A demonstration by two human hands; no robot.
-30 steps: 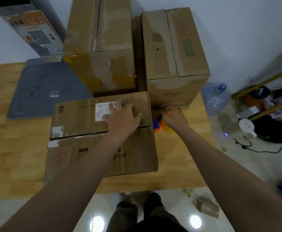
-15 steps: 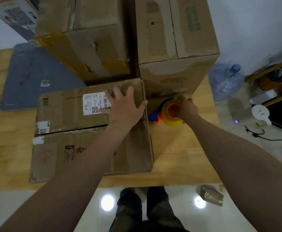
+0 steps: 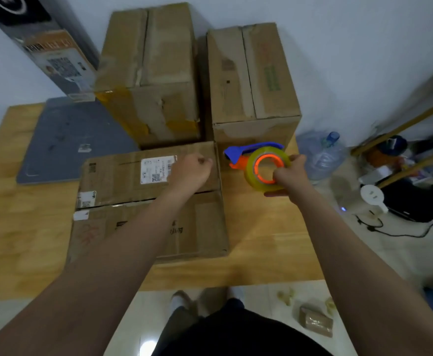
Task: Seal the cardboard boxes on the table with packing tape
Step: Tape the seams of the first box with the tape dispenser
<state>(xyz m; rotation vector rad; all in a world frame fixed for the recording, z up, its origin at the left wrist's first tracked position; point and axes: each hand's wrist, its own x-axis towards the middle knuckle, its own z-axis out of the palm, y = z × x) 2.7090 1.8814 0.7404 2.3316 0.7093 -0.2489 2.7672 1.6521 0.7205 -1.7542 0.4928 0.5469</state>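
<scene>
Right hand (image 3: 291, 176): right of centre; fingers wrapped round tape dispenser (image 3: 261, 164), beside the box, probably readying tape.
Left hand (image 3: 191, 170): fingers curled, empty, resting on flat box (image 3: 133, 227) at centre, probably steadying it on tabletop (image 3: 261, 240).

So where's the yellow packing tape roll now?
Head view: yellow tape roll held in the right hand, above the wooden table, beside the flat cardboard box.
</scene>
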